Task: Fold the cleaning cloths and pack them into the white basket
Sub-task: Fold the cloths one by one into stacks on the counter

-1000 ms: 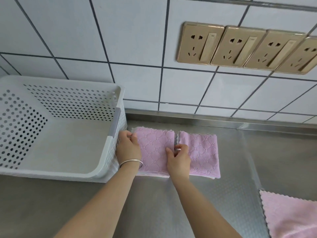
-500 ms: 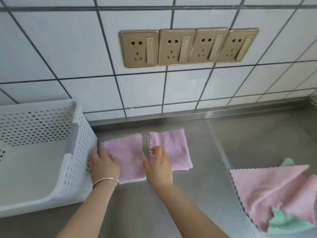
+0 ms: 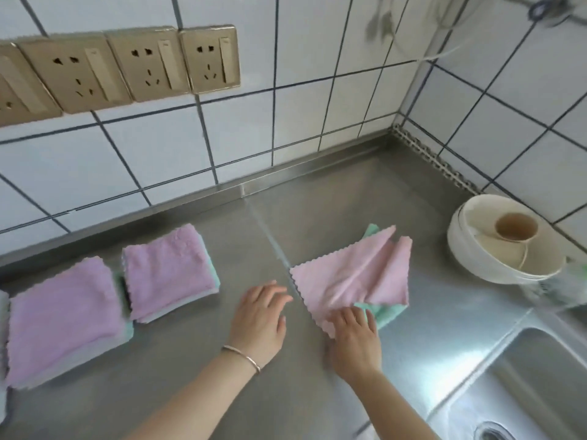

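Nearest the camera, the right hand (image 3: 354, 336) lies palm-down on the near corner of the loose pink cloth (image 3: 352, 276), fingers spread and flat, pressing the fabric to the steel counter (image 3: 222, 392) rather than pinching it. The left hand (image 3: 259, 315) is just beside the cloth's left scalloped edge, fingers open and slightly fanned, holding nothing; whether its fingertips touch the hem is hard to tell through the motion blur. The cloth is rumpled, with a long ridge running up its middle and a green cloth (image 3: 386, 314) showing from beneath at the near right corner. It looks light, limp microfibre, likely to slide easily on polished steel and to slump out of any crease, so it would be best taken by two corners along one hem, pinched, pulled taut and smoothed flat before folding. Farther left, two folded pink stacks (image 3: 165, 268) and (image 3: 63, 315) lie side by side, not yet packed; the white basket is out of view. Beyond the cloth to the right stand stacked bowls (image 3: 505, 246), with the sink (image 3: 524, 392) at the near right.
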